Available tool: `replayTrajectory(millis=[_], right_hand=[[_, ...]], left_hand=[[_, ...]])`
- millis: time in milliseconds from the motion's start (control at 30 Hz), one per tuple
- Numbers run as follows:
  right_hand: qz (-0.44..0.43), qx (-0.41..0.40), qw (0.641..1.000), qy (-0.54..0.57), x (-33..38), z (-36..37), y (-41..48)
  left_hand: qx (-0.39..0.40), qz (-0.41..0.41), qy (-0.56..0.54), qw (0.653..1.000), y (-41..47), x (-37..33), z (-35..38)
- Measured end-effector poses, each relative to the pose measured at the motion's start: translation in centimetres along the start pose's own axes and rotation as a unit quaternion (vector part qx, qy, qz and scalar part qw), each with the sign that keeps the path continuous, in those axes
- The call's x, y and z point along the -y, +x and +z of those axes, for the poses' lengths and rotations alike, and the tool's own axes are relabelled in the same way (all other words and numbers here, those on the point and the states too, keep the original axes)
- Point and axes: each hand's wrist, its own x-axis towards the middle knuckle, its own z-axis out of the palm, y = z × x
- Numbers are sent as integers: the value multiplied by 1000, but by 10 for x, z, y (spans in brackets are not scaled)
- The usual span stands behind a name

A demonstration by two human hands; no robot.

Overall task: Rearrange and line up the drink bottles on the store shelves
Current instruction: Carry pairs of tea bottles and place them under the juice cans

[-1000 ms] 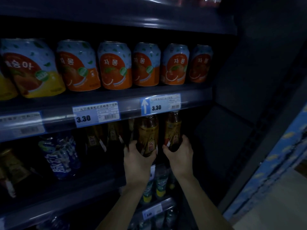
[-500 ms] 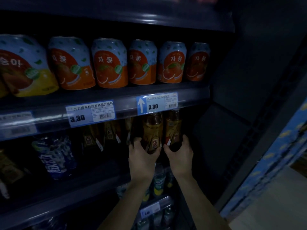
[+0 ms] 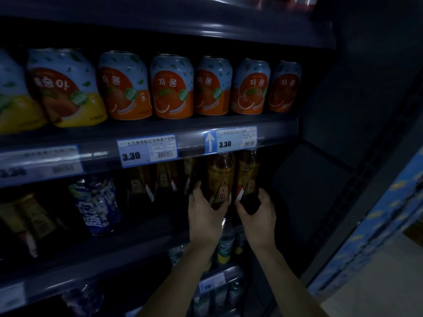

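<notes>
Shelf unit: dark metal shelves [image 3: 229, 124], smooth and hard, with a clear plastic strip along each front edge. The light is dim, so back rows are hard to read.
Risk, shelf edge: the two held bottles stand at the front right of the middle shelf. In my judgement a pull too far forward could tip one off the lip onto the shelf below.
Cans: a row of squat round cans [image 3: 171, 88] sits on the shelf above, glossy printed metal, orange and yellow. They are clear of the hands and unlikely to be disturbed.
Blue bottle: a blue-labelled bottle [image 3: 98, 207] leans on the middle shelf, well to the left.
Brown bottles: tall, slim, clear plastic with dark drink and gold wraps. The left bottle [image 3: 220, 179] and right bottle [image 3: 248, 177] stand just beside each other; more stand behind to the left.
Risk, crowding: sliding both at once could knock the neighbours or leave the labels turned unevenly.
Left hand: the left hand [image 3: 206, 216] wraps the lower part of the left bottle.
Right hand: the right hand [image 3: 257, 213] wraps the base of the right bottle.
Price tags: flat paper price tags [image 3: 147, 152] sit behind the strip.
</notes>
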Motion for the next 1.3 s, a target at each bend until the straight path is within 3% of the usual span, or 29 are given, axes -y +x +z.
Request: replayTrajectory(millis=[200, 500, 900, 1300], right_hand=[[-23, -5, 999, -40, 3, 2, -23], [-54, 1, 998, -23, 36, 23, -61], [-78, 37, 996, 26, 118, 105, -153], [-106, 95, 987, 72, 187, 191, -232]], left_hand=[[3, 44, 16, 999, -8, -4, -21], [7, 27, 19, 999, -27, 9, -88], [-45, -4, 62, 997, -57, 38, -251], [-160, -38, 68, 984, -72, 69, -405]])
